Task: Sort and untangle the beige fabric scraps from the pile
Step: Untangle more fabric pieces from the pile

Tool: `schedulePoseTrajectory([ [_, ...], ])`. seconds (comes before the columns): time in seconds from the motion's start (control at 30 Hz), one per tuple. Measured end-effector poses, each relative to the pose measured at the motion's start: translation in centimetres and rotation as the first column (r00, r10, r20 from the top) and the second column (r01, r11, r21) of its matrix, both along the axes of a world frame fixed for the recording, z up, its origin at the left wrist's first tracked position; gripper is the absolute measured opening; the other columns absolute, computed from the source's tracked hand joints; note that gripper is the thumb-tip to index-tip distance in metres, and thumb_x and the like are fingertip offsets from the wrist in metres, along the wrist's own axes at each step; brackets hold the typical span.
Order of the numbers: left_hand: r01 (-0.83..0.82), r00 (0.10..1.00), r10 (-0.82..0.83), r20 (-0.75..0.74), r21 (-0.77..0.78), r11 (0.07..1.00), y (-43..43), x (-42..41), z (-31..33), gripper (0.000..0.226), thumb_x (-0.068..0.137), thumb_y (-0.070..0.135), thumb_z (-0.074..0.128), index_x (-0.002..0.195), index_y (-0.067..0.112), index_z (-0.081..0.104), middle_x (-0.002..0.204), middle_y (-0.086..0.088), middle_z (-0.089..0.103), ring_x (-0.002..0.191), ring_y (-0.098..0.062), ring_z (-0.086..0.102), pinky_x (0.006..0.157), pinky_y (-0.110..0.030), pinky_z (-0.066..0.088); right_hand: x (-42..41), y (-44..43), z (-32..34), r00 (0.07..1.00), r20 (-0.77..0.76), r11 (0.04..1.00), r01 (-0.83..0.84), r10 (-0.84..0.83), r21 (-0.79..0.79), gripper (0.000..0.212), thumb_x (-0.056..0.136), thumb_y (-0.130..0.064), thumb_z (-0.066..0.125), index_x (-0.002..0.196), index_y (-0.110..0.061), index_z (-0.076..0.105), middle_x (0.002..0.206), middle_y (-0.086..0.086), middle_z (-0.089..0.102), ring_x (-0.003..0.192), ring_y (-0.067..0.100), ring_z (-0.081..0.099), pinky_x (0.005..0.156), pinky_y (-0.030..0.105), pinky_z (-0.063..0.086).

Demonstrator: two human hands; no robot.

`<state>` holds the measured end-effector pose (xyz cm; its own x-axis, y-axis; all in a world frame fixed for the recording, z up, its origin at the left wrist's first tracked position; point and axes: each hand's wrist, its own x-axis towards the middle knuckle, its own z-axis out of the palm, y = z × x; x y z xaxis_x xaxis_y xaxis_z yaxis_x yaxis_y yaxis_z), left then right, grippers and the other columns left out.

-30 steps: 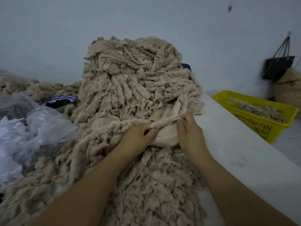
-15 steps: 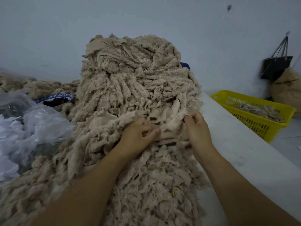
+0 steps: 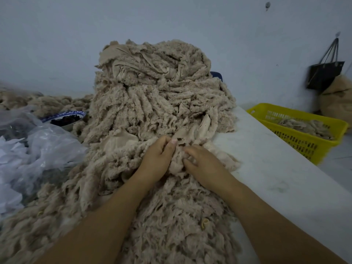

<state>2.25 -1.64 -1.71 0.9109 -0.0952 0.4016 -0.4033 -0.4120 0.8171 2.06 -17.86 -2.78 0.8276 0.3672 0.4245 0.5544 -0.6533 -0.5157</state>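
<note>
Gripping, left hand [image 3: 158,156]: fingers curled and thumb raised, pinching a bunch of beige scraps [image 3: 178,159] at the foot of the pile [image 3: 152,92].
Right hand [image 3: 206,165]: palm down just beside the left, its fingers [image 3: 188,149] curled into the same scraps and gripping them from the right side.
Pile: a tall heap of shaggy beige strips standing against the wall [image 3: 57,44]. It spills down the tabletop [image 3: 276,168] toward the person and under both forearms. A few smooth, flat pieces show among the fuzzy ones.
Tabletop: white, with its bare part to the right of the pile.
Basket [image 3: 297,142]: yellow and slotted, past the tabletop's right edge and lower down, with loose fabric [image 3: 306,125] of the same beige inside.
Plastic bag [image 3: 38,149]: clear and crumpled, on the left, touching the pile's edge.
Bowl [image 3: 62,115]: blue-and-white rim, dark contents, between the plastic bag and the pile.
Black bag [image 3: 323,73]: hangs on the wall at far right, just above a beige sack [image 3: 339,100].
Blue thing [image 3: 217,75]: only a corner shows behind the pile's right shoulder, too little to tell what it is.
</note>
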Motion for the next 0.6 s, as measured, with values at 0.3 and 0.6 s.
schedulePoseTrajectory([
  [0.3,-0.037,0.999,0.032,0.034,0.167,0.985,-1.2,0.1,0.3,0.038,0.104,0.038,0.043,0.068,0.027,0.040,0.061,0.007,0.041,0.050,0.000,0.042,0.049,-0.015,0.032,0.8,-1.7,1.2,0.880,-0.440,0.469,0.469,-0.179,0.748,0.023,0.104,-0.032,0.040,0.086,-0.023,0.053,0.060,-0.016,0.053,0.056,0.003,0.049,0.056,0.026,0.040],
  [0.6,0.095,0.992,-0.099,-0.080,-0.048,0.994,-0.2,-0.9,0.4,0.050,0.091,0.048,0.062,0.057,0.021,0.038,0.049,0.012,0.036,0.043,-0.004,0.034,0.044,-0.012,0.034,2.5,-6.6,1.6,0.735,-0.611,0.095,0.659,-0.294,0.746,0.018,0.102,-0.028,0.039,0.099,-0.016,0.052,0.104,0.013,0.057,0.088,0.028,0.058,0.072,0.039,0.048],
])
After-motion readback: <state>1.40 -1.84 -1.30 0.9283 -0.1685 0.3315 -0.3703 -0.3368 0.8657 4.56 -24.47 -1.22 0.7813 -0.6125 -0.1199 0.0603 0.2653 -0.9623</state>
